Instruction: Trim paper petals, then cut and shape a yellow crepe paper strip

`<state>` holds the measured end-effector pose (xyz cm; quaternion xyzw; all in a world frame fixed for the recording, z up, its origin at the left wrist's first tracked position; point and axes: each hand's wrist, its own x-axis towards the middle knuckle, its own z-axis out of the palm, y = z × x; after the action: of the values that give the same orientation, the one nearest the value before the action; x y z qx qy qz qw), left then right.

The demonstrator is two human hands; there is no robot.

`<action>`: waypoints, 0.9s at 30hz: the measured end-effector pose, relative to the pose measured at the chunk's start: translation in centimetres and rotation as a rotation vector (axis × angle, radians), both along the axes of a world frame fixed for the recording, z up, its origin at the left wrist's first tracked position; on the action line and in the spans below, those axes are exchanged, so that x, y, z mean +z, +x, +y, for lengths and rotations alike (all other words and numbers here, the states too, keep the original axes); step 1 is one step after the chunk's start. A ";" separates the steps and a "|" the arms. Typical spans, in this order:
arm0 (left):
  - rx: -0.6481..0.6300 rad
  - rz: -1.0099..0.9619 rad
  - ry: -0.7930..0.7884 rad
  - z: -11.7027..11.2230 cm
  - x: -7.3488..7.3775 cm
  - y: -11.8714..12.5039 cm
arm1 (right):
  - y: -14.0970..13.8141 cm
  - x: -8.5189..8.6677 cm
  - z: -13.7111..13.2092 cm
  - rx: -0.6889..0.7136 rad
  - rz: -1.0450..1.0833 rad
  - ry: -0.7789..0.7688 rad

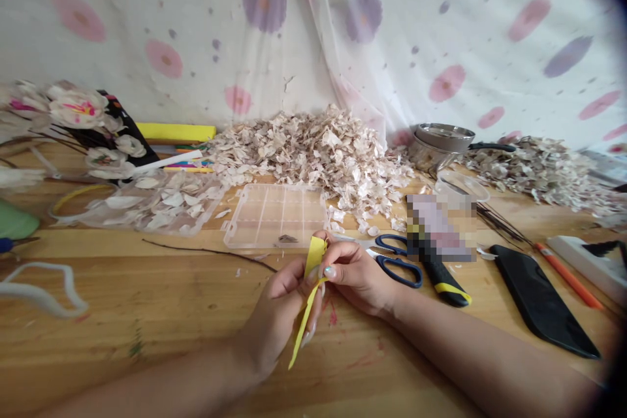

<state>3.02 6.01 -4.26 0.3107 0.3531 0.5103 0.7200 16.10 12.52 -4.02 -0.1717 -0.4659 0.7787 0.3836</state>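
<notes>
Close together near the middle of the table (186, 333), both hands hold one yellow paper strip (315, 256). My left hand (281, 300) is closed around its middle, thumb on top, and a narrow, uneven end hangs below. My right hand (360, 277) pinches the strip's edge between thumb and fingertips. The fingertips partly hide the strip where the hands meet. Just beyond my right hand lie scissors with dark blue handles (400, 273). A thin dark twig (210, 249) stretches across the wood to the left of my hands.
Behind my hands stands a clear compartment box (234, 225), with a heap of pale dried petals (318, 150) beyond. A petal-filled tray (196, 225) and white flowers (78, 108) are leftward. Rightward are a black-handled tool (443, 277), black phone (543, 300) and metal bowl (443, 137).
</notes>
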 end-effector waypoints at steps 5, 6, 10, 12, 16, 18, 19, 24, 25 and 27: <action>-0.009 0.013 -0.002 -0.1 0.2 0.0 | 0.0 0.4 -0.1 0.011 -0.002 -0.036; -0.010 0.014 0.001 -0.1 0.2 0.0 | 0.0 0.4 -0.2 0.011 0.001 -0.043; 0.011 0.062 0.041 -0.1 0.0 -0.1 | 0.0 0.4 -0.2 0.021 0.018 -0.053; 0.024 0.092 0.059 -0.1 -0.1 -0.1 | -0.1 0.4 -0.3 0.019 0.029 -0.053; 0.073 0.162 0.087 -0.3 -0.1 -0.2 | -0.2 0.6 -0.2 -0.002 0.022 -0.061; 0.089 0.186 0.100 -0.3 0.1 -0.2 | -0.3 0.7 -0.2 -0.004 0.015 -0.060; 0.091 0.189 0.102 -0.3 0.1 -0.1 | -0.3 0.7 -0.2 -0.003 0.011 -0.059; 0.097 0.192 0.084 -0.1 0.4 0.0 | -0.2 0.6 -0.1 0.019 -0.010 -0.033; 0.097 0.189 0.081 0.0 0.5 0.0 | -0.2 0.5 -0.1 0.022 -0.010 -0.034; 0.099 0.180 0.083 0.0 0.5 0.0 | -0.2 0.4 -0.1 0.032 -0.010 -0.045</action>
<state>3.02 5.98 -3.74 0.3672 0.4097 0.5294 0.6458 15.89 12.38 -3.63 -0.1766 -0.4527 0.7943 0.3648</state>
